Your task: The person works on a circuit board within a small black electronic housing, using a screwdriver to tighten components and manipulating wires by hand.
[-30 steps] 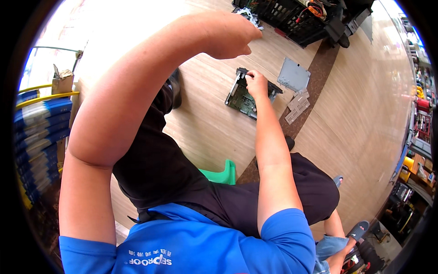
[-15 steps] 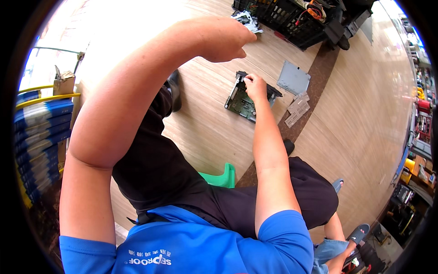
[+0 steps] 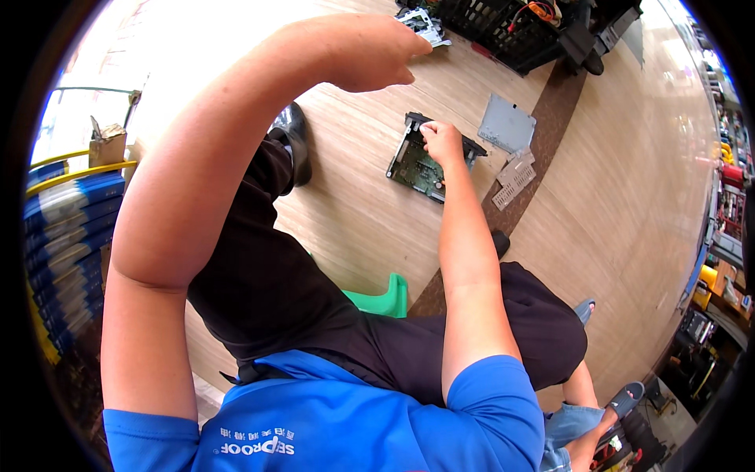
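Observation:
An opened car-stereo-like unit (image 3: 417, 167) lies on the floor ahead of me, with a green circuit board in a metal frame and a black front part at its far side. My right hand (image 3: 445, 145) reaches over it. Thumb and finger are pinched together at the black part; anything between them is too small to make out. My left hand (image 3: 381, 57) hovers beyond the unit to the left, touching nothing visible, its thumb and a fingertip apart. To the unit's right lie a flat grey metal cover (image 3: 507, 123) and perforated metal strips (image 3: 515, 182).
A silver metal mechanism (image 3: 429, 30) lies beside a black plastic crate (image 3: 487, 31) holding cables. Near my legs is a green plastic stool (image 3: 385, 301). Blue stacked boxes (image 3: 75, 228) stand at left. Another person's sandalled foot (image 3: 625, 400) shows at lower right.
The view has tilted slightly, so the floor things sit a little higher. My left hand has drawn a little back to the left. My right hand stays at the unit's black part.

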`<state>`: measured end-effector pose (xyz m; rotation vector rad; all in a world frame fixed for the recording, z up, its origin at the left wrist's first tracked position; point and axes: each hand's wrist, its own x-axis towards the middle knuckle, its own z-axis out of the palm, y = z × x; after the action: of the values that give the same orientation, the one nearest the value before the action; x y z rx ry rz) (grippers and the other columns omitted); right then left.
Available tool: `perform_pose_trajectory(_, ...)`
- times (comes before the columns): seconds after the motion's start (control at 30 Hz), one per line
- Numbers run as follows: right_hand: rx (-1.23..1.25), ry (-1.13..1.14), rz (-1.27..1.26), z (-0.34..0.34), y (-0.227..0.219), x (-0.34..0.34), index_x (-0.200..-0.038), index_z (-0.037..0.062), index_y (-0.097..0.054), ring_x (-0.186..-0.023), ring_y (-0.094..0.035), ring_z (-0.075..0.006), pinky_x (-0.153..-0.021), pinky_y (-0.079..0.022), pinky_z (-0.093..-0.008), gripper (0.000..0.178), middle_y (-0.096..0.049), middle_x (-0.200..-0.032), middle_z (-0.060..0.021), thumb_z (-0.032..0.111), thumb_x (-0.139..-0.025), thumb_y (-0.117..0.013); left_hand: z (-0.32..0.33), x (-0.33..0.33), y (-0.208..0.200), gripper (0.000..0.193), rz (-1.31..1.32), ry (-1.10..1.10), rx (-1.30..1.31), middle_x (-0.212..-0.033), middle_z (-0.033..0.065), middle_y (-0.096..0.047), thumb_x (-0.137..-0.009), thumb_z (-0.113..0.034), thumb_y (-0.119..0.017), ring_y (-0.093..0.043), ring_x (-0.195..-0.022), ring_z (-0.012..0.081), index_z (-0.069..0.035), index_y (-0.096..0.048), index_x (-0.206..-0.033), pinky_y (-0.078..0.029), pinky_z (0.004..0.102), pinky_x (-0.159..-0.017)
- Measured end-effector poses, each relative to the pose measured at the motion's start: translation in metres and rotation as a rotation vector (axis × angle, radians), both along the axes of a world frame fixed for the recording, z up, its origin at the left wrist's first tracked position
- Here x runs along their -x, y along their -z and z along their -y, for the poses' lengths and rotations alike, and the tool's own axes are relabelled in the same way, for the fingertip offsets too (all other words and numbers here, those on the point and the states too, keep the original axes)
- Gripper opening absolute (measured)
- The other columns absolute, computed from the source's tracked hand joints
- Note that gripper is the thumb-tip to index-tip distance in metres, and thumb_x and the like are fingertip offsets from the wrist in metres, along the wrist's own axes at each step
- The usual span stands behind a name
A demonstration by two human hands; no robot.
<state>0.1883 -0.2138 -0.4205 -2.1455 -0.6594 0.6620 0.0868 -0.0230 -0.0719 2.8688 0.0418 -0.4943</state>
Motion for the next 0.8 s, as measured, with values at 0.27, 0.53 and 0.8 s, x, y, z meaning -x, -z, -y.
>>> perform_pose_trajectory(0.27, 0.084, 0.086, -0.121, -0.002, -0.009, 0.007, -0.097, 0.0032, -0.072, -0.067, -0.069, -0.0219, -0.065, -0.054, -0.0343, 0.021, -0.071, -0.080, -0.0153, 0.019, -0.084, -0.068, -0.001, 0.003, 0.008, 0.044, 0.049, -0.035, 0.023, -0.121, 0.0217, -0.062, -0.093, -0.017, -0.058, -0.059, -0.113, 0.0352, -0.005, -0.052, -0.135, -0.046, 0.0413, -0.099)
perform_pose_trajectory(0.53, -0.011, 0.099, -0.224, 0.003, -0.012, 0.009, -0.097, 0.0019, -0.072, -0.059, -0.066, -0.0166, -0.060, -0.053, -0.0330, 0.022, -0.071, -0.075, -0.0118, 0.021, -0.089, -0.065, -0.002, 0.002, 0.014, 0.038, 0.070, -0.008, -0.006, -0.109, 0.0207, -0.066, -0.092, -0.021, -0.061, -0.062, -0.105, 0.0363, -0.003, -0.057, -0.126, -0.049, 0.0456, -0.090)
perform_pose_trajectory(0.8, 0.018, 0.065, -0.049, 0.004, -0.004, 0.004, -0.095, 0.0004, -0.070, -0.054, -0.062, -0.0123, -0.052, -0.050, -0.0273, 0.020, -0.068, -0.073, -0.0062, 0.019, -0.090, -0.066, -0.001, -0.001, 0.014, 0.040, 0.059, 0.006, 0.016, -0.110, 0.0202, -0.066, -0.092, -0.021, -0.060, -0.062, -0.106, 0.0363, -0.005, -0.055, -0.128, -0.049, 0.0460, -0.090)
